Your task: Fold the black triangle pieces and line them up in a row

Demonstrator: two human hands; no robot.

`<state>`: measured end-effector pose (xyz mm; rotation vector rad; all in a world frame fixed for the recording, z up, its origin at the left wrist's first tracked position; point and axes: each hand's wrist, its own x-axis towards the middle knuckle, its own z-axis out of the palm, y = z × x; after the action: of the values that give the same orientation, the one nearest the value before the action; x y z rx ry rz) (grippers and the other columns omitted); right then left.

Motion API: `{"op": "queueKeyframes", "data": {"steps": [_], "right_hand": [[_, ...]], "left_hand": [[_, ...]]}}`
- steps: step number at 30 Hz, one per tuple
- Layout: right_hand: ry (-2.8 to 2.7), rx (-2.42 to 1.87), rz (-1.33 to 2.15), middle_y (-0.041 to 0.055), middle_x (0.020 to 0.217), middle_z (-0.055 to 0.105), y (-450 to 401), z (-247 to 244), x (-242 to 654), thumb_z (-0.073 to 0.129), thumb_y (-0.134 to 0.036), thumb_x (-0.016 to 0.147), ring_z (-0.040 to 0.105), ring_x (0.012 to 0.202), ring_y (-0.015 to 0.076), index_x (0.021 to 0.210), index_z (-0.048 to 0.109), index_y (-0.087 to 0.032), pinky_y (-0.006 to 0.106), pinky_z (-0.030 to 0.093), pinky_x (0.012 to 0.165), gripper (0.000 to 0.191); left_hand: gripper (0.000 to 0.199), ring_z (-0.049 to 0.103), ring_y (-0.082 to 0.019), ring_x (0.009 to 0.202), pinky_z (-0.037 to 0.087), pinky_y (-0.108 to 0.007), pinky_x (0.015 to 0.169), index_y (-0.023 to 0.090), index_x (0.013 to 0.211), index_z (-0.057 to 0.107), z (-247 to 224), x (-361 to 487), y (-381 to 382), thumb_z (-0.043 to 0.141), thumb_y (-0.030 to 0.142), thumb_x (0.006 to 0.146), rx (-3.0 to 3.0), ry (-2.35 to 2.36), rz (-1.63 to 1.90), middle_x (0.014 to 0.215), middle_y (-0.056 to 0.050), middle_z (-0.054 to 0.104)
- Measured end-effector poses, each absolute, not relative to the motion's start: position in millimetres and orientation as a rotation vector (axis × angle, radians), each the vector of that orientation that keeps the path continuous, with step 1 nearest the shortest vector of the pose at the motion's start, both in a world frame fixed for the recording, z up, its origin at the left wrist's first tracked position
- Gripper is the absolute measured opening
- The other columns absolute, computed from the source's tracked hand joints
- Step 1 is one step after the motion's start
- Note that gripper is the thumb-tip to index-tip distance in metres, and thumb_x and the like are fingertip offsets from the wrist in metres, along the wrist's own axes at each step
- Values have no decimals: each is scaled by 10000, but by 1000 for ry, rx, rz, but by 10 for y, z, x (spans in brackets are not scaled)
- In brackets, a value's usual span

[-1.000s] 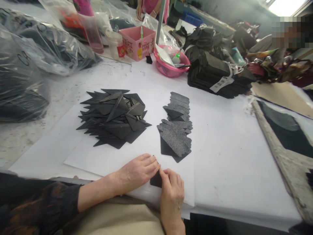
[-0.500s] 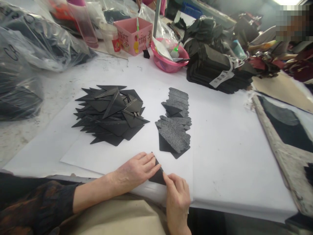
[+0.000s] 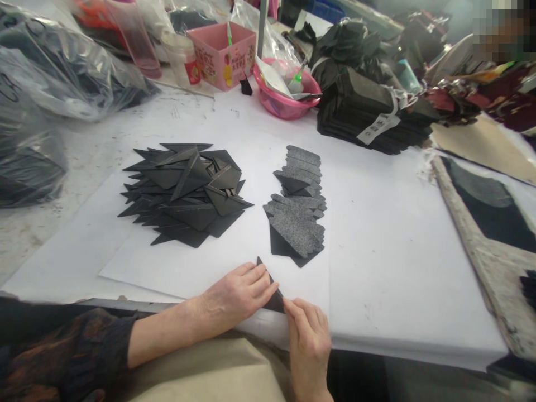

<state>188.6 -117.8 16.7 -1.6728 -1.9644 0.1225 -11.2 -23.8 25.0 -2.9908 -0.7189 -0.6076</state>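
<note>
A dark folded piece (image 3: 275, 303), thin and leather-like, lies at the table's near edge under my hands. The fingers of my left hand (image 3: 238, 293) press down along its folded edge, hiding part of it. At its right corner, my right hand (image 3: 309, 338) pinches it between thumb and fingers. Beyond it lies an overlapping row of grey-backed dark pieces (image 3: 297, 223), with one folded piece (image 3: 295, 183) on top. To the left sits a heap of black folded pointed pieces (image 3: 184, 192).
White paper (image 3: 389, 251) covers the table. At the back are a pink box (image 3: 221, 58), a pink basin (image 3: 287, 109) and a tagged black stack (image 3: 360, 111). Plastic bags (image 3: 71, 67) fill the left side; a worn board (image 3: 469, 240) is at right.
The view has shifted slightly. My right hand has slid a little down and right along the folded piece's edge, while my left hand keeps pressing it.
</note>
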Motion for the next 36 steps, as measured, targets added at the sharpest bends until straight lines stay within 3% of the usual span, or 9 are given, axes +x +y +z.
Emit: {"op": "queueKeyframes", "data": {"steps": [7, 14, 28, 36], "right_hand": [[-1956, -1673, 175, 45, 945, 649, -1252, 174, 1935, 575, -103, 932, 569, 876, 145, 1084, 682, -198, 292, 456, 804, 209], [-2012, -1696, 118, 49, 951, 640, -1302, 167, 1938, 544, -109, 952, 568, 884, 141, 1123, 683, -209, 292, 460, 803, 243], [-1892, -1729, 118, 36, 913, 657, -1367, 207, 1938, 557, -126, 949, 587, 860, 140, 1002, 692, -196, 297, 454, 812, 162], [-1882, -1767, 136, 33, 914, 656, -1382, 210, 1937, 561, -129, 944, 589, 861, 138, 1011, 698, -212, 290, 453, 806, 174]], "left_hand": [[250, 594, -306, 1072, 531, -407, 825, 108, 1170, 603, 345, -72, -262, 440, 97, 981, -2982, -749, -518, 1060, -138, 630], [225, 548, -262, 1151, 468, -391, 986, 57, 1158, 598, 269, -28, -293, 473, 64, 971, -3048, -683, -540, 1147, -133, 603], [244, 581, -318, 1090, 492, -426, 868, 80, 1202, 581, 304, 55, -412, 513, 154, 980, -2997, -683, -529, 1089, -159, 622], [160, 545, -231, 1110, 445, -371, 961, 72, 1127, 561, 298, 111, -380, 472, 97, 997, -3177, -634, -488, 1086, -98, 594]]}}
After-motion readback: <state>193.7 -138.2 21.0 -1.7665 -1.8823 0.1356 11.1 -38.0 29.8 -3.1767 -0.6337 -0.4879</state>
